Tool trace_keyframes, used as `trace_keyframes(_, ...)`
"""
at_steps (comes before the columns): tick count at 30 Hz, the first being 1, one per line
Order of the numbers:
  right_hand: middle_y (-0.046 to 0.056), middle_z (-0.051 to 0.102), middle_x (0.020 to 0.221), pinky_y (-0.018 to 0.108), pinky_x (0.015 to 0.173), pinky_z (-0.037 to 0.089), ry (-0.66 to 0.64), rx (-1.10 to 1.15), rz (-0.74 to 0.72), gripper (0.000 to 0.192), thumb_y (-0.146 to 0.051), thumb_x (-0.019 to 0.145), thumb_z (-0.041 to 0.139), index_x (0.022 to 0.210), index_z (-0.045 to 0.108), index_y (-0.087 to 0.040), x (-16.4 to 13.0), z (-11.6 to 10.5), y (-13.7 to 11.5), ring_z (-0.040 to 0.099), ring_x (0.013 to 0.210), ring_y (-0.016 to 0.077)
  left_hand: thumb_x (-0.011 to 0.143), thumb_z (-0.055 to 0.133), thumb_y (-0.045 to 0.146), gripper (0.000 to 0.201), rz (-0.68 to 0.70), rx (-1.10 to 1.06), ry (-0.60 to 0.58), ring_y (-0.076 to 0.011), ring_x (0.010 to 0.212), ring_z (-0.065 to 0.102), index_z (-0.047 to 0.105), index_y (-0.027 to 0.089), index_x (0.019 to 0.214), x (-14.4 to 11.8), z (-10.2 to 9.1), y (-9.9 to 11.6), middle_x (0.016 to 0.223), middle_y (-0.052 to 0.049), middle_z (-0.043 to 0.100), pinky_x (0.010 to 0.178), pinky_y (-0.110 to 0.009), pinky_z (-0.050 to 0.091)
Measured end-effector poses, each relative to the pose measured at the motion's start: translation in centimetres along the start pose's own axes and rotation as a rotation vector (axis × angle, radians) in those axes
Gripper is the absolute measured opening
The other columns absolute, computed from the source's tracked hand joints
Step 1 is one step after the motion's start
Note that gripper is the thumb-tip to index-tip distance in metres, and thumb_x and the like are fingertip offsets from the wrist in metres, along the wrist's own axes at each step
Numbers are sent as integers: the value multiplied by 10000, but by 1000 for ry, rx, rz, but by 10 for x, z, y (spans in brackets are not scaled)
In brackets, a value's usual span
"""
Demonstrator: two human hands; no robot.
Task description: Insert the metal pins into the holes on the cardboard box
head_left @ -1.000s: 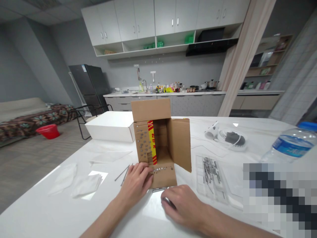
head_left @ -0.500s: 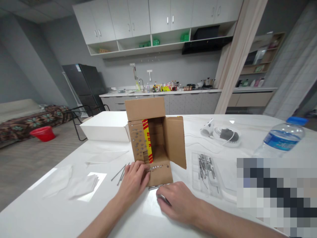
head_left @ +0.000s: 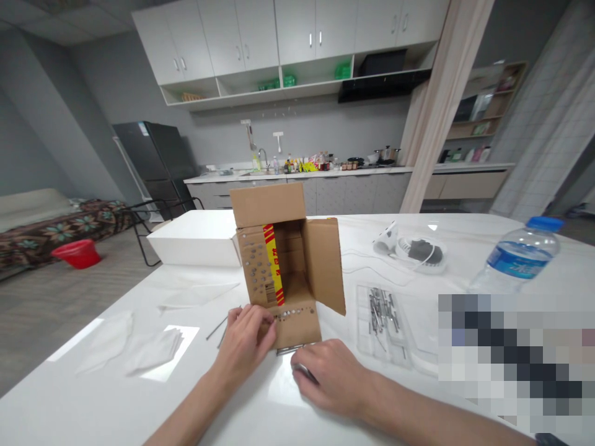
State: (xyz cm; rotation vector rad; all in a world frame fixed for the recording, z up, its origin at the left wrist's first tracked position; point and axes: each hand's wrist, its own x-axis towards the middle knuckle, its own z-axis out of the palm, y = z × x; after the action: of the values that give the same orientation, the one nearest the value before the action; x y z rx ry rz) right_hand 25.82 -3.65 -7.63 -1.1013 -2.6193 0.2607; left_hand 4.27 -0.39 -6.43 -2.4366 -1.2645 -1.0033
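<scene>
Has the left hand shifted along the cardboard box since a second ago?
No. The left hand stays on the cardboard box front flap by its row of nails.

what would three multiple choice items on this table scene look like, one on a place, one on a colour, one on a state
1. Where does the clear plastic tray of metal nails lie?
A. right of the open brown cardboard box
B. inside the box
C. on the flat white box

2. What colour is the cap of the clear plastic water bottle?
A. red
B. blue
C. green

3. How are the cardboard box's flaps?
A. taped shut
C. open
B. cut off

Answers: 1 A, the tray rests on the white table right of the box. 2 B, the cap is blue. 3 C, the flaps stand open while the left hand touches the box's lower front and the right hand rests flat beside it.
</scene>
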Motion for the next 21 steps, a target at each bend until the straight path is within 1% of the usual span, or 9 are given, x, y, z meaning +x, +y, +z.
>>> trace_keyframes(3,0,700,814,281,589,295,8,5,2,144,-264,895,475,868,605,-210,0,0,0,611,686,143,916,508,160,66,30,-32,92,-144,728,601,498,206,870,2,-9,5,772,22,648,766,-339,361)
trace_keyframes(5,0,700,812,284,585,294,11,8,0,144,-265,892,476,867,607,-211,0,0,0,613,685,145,903,527,131,88,54,-60,147,-142,727,606,496,209,876,4,-14,8,774,24,652,760,-335,366)
trace_keyframes(7,-1,700,810,286,584,294,14,11,-1,144,-263,890,477,867,610,-211,0,0,0,614,687,146,887,538,106,116,78,-92,173,-141,723,606,492,212,871,4,-16,10,775,26,652,757,-334,369)
trace_keyframes(9,0,700,807,284,587,295,18,17,-3,144,-261,890,478,869,612,-211,0,0,0,614,689,147,874,541,88,137,97,-127,159,-137,719,603,487,213,860,4,-15,11,776,28,649,762,-333,372)
trace_keyframes(14,5,701,812,282,590,294,19,13,-2,146,-265,896,475,844,598,-206,-1,0,0,615,689,147,871,527,81,140,133,-188,59,-133,730,589,481,213,855,-1,-7,12,784,27,649,767,-331,358)
trace_keyframes(21,6,702,816,275,603,316,13,22,2,132,-245,887,487,868,612,-205,-2,2,0,621,699,149,869,496,91,124,146,-171,-28,-133,696,548,480,202,817,-1,-4,12,742,24,633,721,-319,340)
